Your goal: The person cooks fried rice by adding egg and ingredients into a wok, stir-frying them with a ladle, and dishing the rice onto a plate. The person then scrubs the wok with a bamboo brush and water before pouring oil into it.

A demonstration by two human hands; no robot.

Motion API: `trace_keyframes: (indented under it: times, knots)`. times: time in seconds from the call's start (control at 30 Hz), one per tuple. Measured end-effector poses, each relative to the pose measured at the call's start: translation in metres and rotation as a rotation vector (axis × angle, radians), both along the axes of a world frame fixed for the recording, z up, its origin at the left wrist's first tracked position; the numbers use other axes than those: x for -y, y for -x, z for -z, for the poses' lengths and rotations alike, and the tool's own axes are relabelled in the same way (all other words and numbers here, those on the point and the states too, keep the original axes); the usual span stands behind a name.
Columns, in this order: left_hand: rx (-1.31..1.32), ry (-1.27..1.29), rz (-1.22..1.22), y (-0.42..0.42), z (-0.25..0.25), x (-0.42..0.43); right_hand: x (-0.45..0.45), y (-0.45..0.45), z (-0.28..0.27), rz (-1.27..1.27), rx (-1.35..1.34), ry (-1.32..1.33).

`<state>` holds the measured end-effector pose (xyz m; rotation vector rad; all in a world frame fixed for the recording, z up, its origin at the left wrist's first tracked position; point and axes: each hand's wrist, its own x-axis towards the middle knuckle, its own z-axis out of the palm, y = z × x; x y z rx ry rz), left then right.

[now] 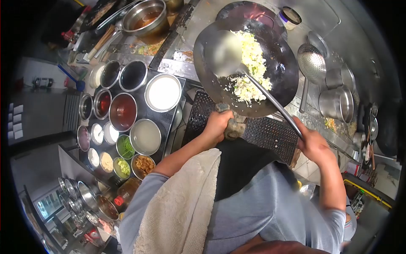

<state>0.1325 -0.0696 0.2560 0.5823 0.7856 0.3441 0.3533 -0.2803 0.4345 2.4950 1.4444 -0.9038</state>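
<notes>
Gripping the ladle by its long handle, the right hand is closed firmly, and the blurred ladle bowl hangs over the wok, ahead and left of that hand, beside pale yellow food. The left hand curls tight on a cloth at the wok's near edge, filled bowls standing to its left.

Pale floor tiles lie right, a bright window lower left.
</notes>
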Motion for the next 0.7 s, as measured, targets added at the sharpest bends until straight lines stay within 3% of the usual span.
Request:
trace_keyframes:
  times: [0.07, 0.17, 0.27, 0.37, 0.6, 0.7]
  knots:
    - [0.007, -0.002, 0.003, 0.001, -0.009, -0.004, 0.016, -0.006, -0.008, 0.037, -0.007, -0.013]
    - [0.051, -0.019, 0.018, 0.003, 0.007, -0.002, -0.024, 0.012, 0.049, 0.276, 0.031, 0.049]
    - [0.032, -0.001, 0.010, 0.001, 0.003, -0.001, -0.049, 0.028, 0.076, 0.234, 0.017, -0.118]
    - [-0.016, -0.007, 0.015, 0.000, -0.003, -0.004, -0.021, 0.021, 0.024, 0.127, -0.086, -0.018]
    - [-0.063, -0.045, -0.008, 0.000, -0.020, -0.004, -0.050, 0.025, 0.055, 0.212, 0.003, -0.130]
    - [-0.032, -0.029, -0.014, 0.000, 0.001, -0.004, -0.018, 0.011, 0.038, 0.175, -0.032, -0.125]
